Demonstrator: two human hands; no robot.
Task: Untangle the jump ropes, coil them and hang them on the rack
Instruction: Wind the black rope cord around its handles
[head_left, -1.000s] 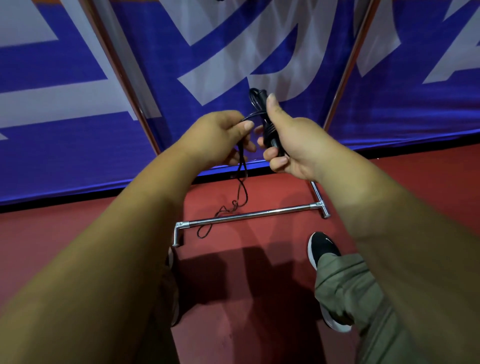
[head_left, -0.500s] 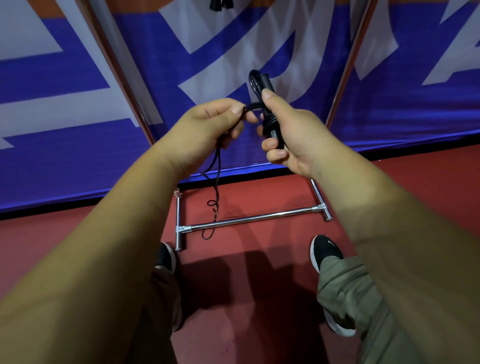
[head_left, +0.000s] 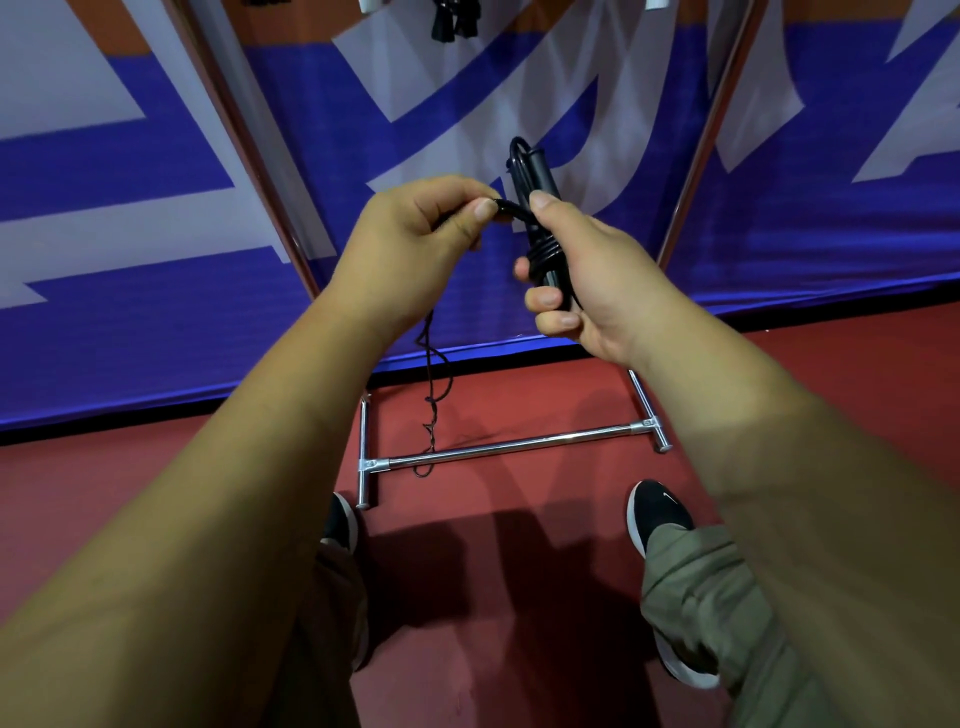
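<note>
Holding the jump rope upright in front of the body, both hands raised.

Right hand: fingers curled round the black handles and the turns of cord wound about them. Thumb lies up along the bundle, whose top end sticks out above the fist.

Left hand: just beside the right, thumb and forefinger pinching the cord where it leaves the wraps.

Loose tail hangs below the left hand, kinked and twisted. Its end is at the chrome crossbar of the rack's foot, on the red floor. Whether the tail touches the bar: cannot tell.

Beyond the hands, left upright and right upright rise on either side.

Above the hands, at the top edge, other black handles hang; what bears them is out of view.

Blue-and-white banner behind the rack. Black shoes below the hands, toes toward the crossbar.
</note>
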